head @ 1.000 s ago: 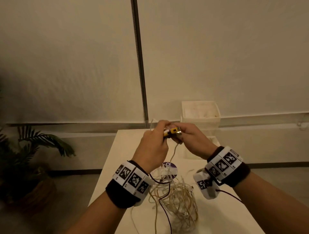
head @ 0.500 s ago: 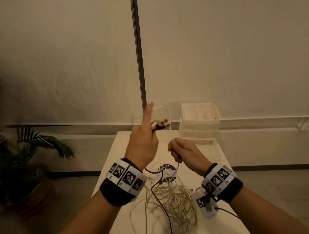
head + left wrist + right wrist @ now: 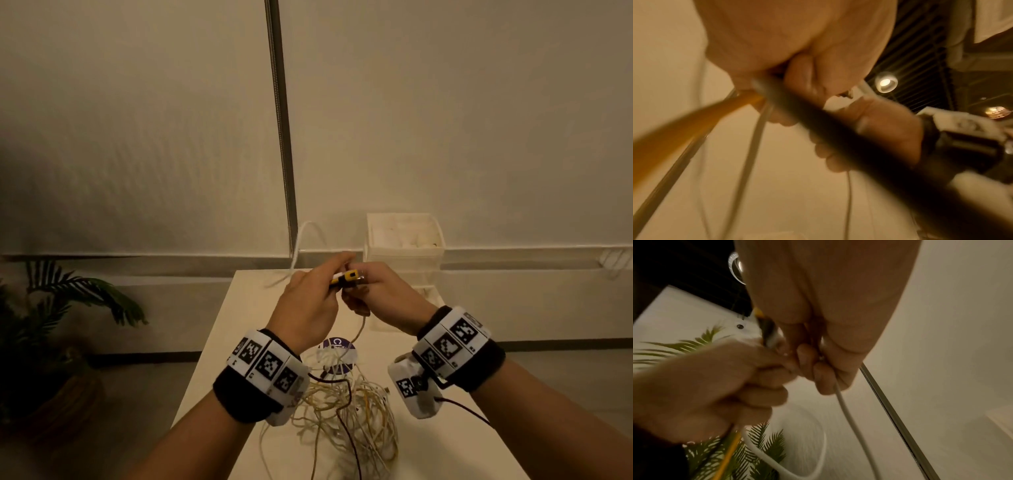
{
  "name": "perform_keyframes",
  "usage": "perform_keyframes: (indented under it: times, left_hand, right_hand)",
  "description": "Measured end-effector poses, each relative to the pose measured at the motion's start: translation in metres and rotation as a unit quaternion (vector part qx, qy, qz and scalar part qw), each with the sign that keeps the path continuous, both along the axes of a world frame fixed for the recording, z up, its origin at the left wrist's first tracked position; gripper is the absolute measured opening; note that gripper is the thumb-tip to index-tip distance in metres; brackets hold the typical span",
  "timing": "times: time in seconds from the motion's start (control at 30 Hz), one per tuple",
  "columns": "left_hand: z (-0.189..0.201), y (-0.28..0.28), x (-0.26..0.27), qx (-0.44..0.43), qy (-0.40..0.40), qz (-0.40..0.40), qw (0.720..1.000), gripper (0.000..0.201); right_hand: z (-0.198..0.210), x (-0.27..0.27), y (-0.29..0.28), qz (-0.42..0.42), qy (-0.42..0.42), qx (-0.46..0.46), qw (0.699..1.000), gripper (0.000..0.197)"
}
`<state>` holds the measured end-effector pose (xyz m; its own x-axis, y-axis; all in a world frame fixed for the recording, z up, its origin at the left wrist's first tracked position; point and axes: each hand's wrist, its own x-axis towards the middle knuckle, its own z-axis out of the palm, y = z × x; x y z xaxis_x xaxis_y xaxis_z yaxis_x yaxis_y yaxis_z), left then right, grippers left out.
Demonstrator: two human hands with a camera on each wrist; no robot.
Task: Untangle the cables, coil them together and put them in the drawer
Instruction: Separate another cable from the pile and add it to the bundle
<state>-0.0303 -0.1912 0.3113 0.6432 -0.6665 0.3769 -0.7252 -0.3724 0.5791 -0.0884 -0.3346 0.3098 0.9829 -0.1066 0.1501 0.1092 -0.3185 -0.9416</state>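
Head view: both hands (image 3: 346, 294) raised together.

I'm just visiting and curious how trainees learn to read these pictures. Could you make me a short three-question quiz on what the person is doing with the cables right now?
1. True or false: both hands are raised above the table, meeting at a yellow connector.
2. Where is most of the tangled cable pile?
A. on the table below the wrists
B. inside the drawer unit
C. on the floor by the plant
3. Fill in: a white cable hangs down out of the ___ hand.

Key
1. True: the left hand and right hand hold the cable ends together.
2. A
3. right
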Motion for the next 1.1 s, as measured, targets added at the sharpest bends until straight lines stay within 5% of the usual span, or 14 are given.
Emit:
perform_keyframes:
  times: [0.13,0.3,0.4,0.47,0.6,0.7,0.8,0.97,1.1]
  left_hand:
    - [0.008,0.002,0.0,0.004,-0.012,0.051,0.999,0.013]
    - [0.045,0.01,0.01,-0.177,-0.041,0.172,0.968,0.013]
    - [0.046,0.018,0.018,-0.199,-0.023,0.205,0.958,0.016]
    - [0.038,0.019,0.013,-0.195,-0.027,0.181,0.964,0.027]
    - [0.018,0.013,-0.011,-0.085,-0.113,0.032,0.989,0.087]
    - [0.011,0.009,-0.017,-0.017,-0.154,-0.02,0.988,0.094]
    - [0.012,0.008,-0.012,-0.003,-0.123,-0.015,0.992,0.081]
    - [0.024,0.016,0.0,-0.023,-0.094,0.074,0.993,0.02]
    - [0.031,0.016,0.0,-0.113,-0.079,0.108,0.985,0.022]
  right_hand:
    - [0.0,-0.003,0.004,0.026,-0.007,0.012,1.0,0.03]
    - [-0.026,-0.013,0.004,0.019,-0.033,0.012,0.999,0.029]
    - [-0.052,-0.017,0.004,-0.001,0.004,0.02,1.0,0.032]
    - [-0.053,-0.017,0.003,-0.033,-0.004,0.041,0.999,0.033]
    - [-0.026,-0.01,0.01,-0.046,-0.041,0.08,0.995,0.032]
    - [-0.001,-0.005,0.012,-0.043,-0.073,0.063,0.994,0.032]
    - [0.021,-0.005,0.01,-0.033,-0.083,0.004,0.996,0.035]
    - [0.017,-0.01,0.01,-0.011,-0.091,0.008,0.996,0.03]
    - [-0.014,-0.003,0.016,0.001,-0.095,-0.014,0.995,0.029]
